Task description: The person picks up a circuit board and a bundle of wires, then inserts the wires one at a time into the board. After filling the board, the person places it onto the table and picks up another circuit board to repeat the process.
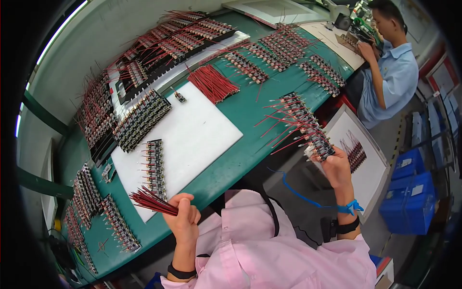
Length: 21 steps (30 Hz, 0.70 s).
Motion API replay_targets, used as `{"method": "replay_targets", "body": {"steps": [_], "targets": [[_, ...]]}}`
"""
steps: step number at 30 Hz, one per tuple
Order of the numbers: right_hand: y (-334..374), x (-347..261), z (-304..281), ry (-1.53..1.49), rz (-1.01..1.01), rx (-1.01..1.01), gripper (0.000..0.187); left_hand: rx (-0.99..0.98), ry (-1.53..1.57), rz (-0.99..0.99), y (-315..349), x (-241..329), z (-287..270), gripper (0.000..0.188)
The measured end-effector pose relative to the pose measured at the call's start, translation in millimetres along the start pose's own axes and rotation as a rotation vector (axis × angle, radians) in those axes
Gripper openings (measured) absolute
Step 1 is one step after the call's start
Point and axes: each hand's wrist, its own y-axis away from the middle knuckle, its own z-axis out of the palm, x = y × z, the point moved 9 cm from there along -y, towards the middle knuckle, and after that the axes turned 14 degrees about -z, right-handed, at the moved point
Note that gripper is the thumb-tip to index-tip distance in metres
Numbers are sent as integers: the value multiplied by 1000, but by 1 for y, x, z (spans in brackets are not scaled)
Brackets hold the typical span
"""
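My left hand [184,220] is closed around a bundle of dark red wires [150,200], which fans out over the near edge of a white board [207,132]. Off the table's near edge at the right, my right hand [338,169] grips the lower end of a circuit board strip [306,120]; red wires stick out from its left side. Just beyond the left hand's bundle, a strip without red wires [155,166] lies on the white board. Farther back are a block of stacked strips [142,121] and a single small circuit board [180,97].
Loose red wires [212,84] lie piled behind the white board on the green table [248,115]. Wired strips [284,47] cover the back. A white tray [378,176] with boards stands right. A co-worker [392,72] sits far right, above blue bins [409,202]. A blue cord [293,191] trails from my right wrist.
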Motion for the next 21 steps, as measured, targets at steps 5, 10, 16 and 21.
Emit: {"method": "replay_targets", "body": {"steps": [5, 10, 16, 21], "targets": [[0, 4, -33, -8, 15, 60, 37, -16, -38, -4, 1, -1, 7, 17], [-11, 17, -39, -68, 9, 81, 30, -16, -62, -11, 3, -3, 12, 15], [-11, 24, -11, -123, 47, 1, 33, 17, -104, -34, 3, -5, 17, 13], [1, 30, 38, -180, 100, -82, 35, 28, -192, -134, 2, -17, 27, 10]]}}
